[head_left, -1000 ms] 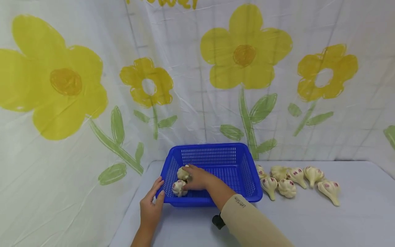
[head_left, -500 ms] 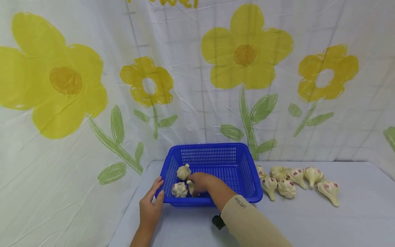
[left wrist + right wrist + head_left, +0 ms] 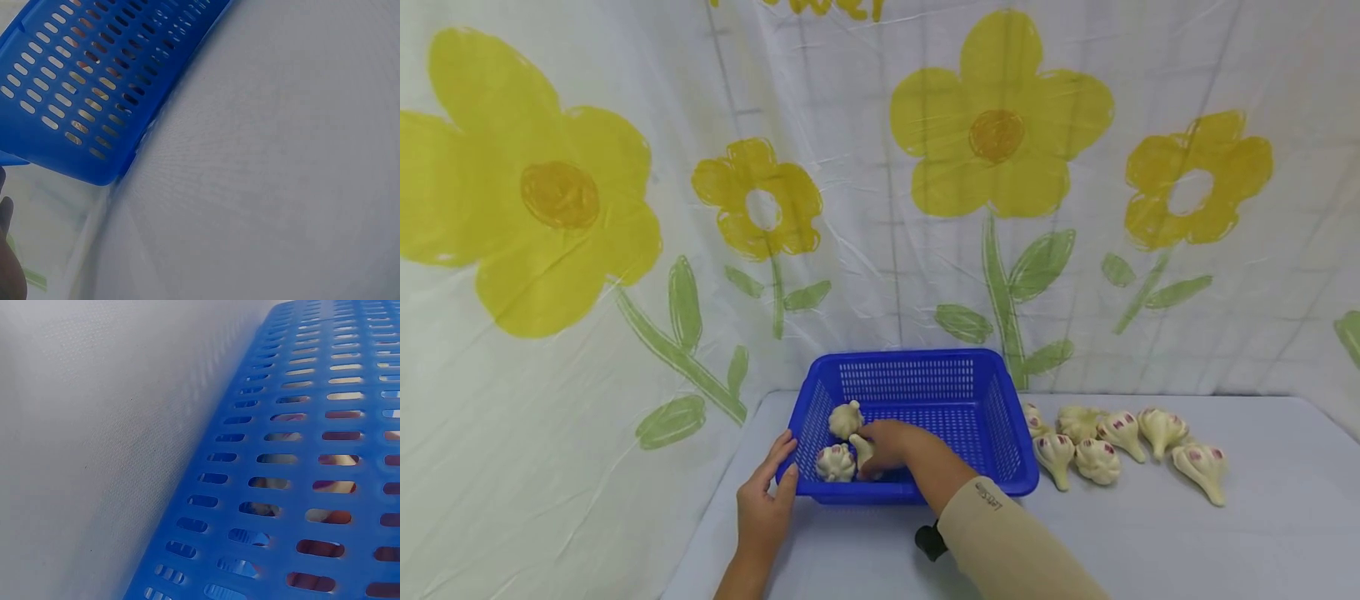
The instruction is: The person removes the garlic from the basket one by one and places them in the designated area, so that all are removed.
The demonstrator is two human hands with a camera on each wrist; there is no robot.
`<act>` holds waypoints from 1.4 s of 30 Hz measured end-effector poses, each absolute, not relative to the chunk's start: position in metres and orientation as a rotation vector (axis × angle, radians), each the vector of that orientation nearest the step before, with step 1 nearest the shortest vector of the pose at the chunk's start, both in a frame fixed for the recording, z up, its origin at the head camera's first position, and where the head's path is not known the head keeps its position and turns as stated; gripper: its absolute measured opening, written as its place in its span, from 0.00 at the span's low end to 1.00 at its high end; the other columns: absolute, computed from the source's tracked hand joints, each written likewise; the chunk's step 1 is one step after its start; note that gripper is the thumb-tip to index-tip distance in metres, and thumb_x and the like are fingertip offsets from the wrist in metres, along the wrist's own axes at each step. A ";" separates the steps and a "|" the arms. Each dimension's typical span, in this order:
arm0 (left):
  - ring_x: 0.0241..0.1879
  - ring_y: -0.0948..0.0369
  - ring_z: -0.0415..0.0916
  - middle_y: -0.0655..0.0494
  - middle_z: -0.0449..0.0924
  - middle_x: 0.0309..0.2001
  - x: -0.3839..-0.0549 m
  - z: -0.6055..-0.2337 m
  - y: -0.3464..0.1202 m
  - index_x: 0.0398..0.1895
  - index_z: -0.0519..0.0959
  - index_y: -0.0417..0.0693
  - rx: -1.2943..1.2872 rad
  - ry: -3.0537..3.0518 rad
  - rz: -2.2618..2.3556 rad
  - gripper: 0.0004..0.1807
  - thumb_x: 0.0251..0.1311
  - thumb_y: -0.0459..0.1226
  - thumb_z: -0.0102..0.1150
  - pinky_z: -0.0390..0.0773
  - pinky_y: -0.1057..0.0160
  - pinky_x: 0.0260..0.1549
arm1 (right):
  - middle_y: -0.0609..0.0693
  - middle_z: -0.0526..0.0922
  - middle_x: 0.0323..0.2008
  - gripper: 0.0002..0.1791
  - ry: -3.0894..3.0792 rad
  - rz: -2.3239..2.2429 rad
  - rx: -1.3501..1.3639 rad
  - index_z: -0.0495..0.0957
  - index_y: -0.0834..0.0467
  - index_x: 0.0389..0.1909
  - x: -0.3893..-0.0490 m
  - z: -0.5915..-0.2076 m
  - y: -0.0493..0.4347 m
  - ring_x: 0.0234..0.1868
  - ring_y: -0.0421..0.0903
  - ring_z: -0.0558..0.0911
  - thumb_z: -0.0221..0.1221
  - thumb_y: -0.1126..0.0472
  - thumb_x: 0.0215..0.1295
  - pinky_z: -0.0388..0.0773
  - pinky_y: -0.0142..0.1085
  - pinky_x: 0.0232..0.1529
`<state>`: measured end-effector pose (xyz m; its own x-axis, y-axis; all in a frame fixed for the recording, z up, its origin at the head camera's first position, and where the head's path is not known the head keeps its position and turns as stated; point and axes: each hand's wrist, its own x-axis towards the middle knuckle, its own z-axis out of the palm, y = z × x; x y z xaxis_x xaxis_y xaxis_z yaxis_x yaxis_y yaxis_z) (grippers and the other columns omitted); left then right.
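Inside a blue plastic basket (image 3: 917,489), my right hand (image 3: 891,444) grips a garlic bulb (image 3: 863,451) by its body, stem pointing up and left. The hand covers most of that bulb. Two more garlic bulbs sit at the basket's left side, one at the back (image 3: 846,419) and one in front (image 3: 836,463). My left hand (image 3: 765,504) holds the basket's front left corner, thumb on the front side and fingers along the left rim. Through the slots of the basket wall (image 3: 294,487), the right wrist view shows only small patches of skin and garlic.
Several garlic bulbs (image 3: 1097,459) lie on the white-covered table (image 3: 1262,517), right of the basket. A curtain (image 3: 865,292) printed with yellow flowers hangs behind. A dark object (image 3: 931,542) shows beneath my right forearm.
My right hand has drawn back rightward from the two left bulbs and moved to the third bulb, whose stem now leans more to the left. The left hand stays at the basket's corner.
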<state>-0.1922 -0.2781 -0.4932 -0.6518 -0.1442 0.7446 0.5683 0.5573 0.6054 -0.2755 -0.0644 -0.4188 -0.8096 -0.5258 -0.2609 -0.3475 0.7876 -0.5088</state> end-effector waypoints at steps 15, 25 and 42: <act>0.62 0.67 0.73 0.38 0.79 0.57 -0.195 -0.499 -0.282 0.52 0.81 0.34 -0.336 -1.993 -1.115 0.19 0.55 0.22 0.61 0.66 0.80 0.60 | 0.44 0.83 0.41 0.31 2.739 -0.632 -0.811 0.79 0.50 0.57 -0.274 -0.421 -0.064 0.37 0.42 0.76 0.68 0.41 0.54 0.74 0.36 0.35; 0.63 0.68 0.72 0.41 0.79 0.59 -0.189 -0.499 -0.281 0.55 0.81 0.37 -0.334 -2.024 -1.122 0.19 0.59 0.24 0.60 0.67 0.80 0.60 | 0.47 0.81 0.45 0.35 2.825 -0.822 -0.781 0.75 0.50 0.63 -0.253 -0.420 -0.049 0.34 0.42 0.75 0.66 0.38 0.56 0.73 0.37 0.30; 0.63 0.64 0.73 0.41 0.78 0.60 -0.194 -0.497 -0.279 0.55 0.80 0.37 -0.369 -1.977 -1.126 0.20 0.59 0.23 0.58 0.68 0.77 0.61 | 0.45 0.78 0.55 0.32 2.930 -1.425 -0.671 0.74 0.45 0.64 -0.223 -0.414 0.016 0.41 0.39 0.77 0.66 0.42 0.59 0.77 0.33 0.34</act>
